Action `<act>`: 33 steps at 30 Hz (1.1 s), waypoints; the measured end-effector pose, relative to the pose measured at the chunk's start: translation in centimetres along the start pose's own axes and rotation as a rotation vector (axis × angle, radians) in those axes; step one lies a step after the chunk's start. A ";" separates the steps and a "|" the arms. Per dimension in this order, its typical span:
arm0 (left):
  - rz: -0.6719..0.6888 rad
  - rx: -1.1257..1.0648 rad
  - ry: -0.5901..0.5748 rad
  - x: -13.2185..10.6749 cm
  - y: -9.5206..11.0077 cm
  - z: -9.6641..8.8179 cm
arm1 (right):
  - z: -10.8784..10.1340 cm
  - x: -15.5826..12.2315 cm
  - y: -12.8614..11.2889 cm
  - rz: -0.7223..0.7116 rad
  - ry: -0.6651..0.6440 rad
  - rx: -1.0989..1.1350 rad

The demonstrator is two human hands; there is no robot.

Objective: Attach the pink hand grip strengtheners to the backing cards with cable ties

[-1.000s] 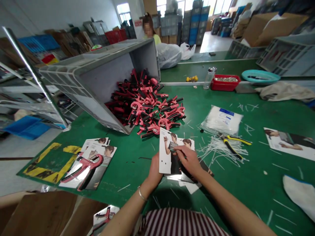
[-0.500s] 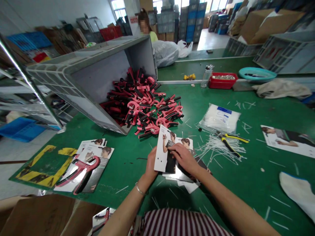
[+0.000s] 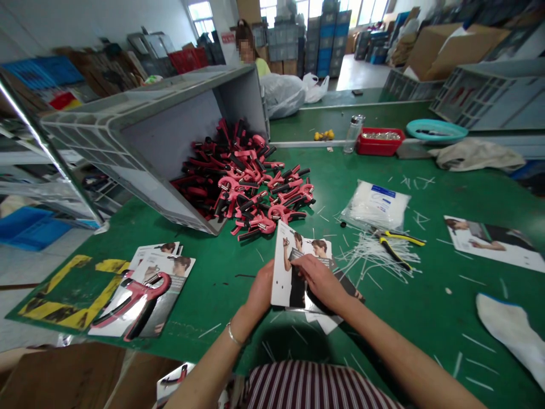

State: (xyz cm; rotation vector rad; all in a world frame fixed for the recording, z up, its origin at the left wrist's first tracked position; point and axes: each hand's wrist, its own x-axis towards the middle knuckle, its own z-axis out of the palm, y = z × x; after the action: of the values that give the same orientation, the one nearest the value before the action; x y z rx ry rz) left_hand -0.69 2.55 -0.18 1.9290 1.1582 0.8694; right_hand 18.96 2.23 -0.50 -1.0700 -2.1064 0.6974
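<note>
- The left hand holds a flat, white-and-black paper picture card over the green desk.
- The right hand touches its front; I can't tell if it grips.
- Pink-and-black hand grips lie piled behind.

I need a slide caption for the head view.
Left hand and right hand on printed cards; pink grips spill from a grey crate.

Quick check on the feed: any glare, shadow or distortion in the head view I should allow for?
Head view: rear windows burn out white; glare whitens the printed cards at left; dark shadow falls on the table near bottom centre; the tipped grey crate is dim deep inside; left hand and right hand read clearly; wide-angle stretch toward the edges.
</note>
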 end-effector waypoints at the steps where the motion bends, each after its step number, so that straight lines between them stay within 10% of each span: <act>1: 0.003 0.019 0.013 -0.1 0.0 -0.1 | 0.0 0.0 0.0 0.004 0.001 0.005; 33: -0.152 -0.063 0.066 -1.7 1.8 -0.5 | -0.1 -0.7 -2.2 0.097 0.027 -0.067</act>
State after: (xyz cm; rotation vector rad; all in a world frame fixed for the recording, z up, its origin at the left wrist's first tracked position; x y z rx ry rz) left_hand -0.95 0.54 1.30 1.7488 1.2822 0.8820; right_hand 18.33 0.50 0.87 -1.2181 -2.0785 0.6586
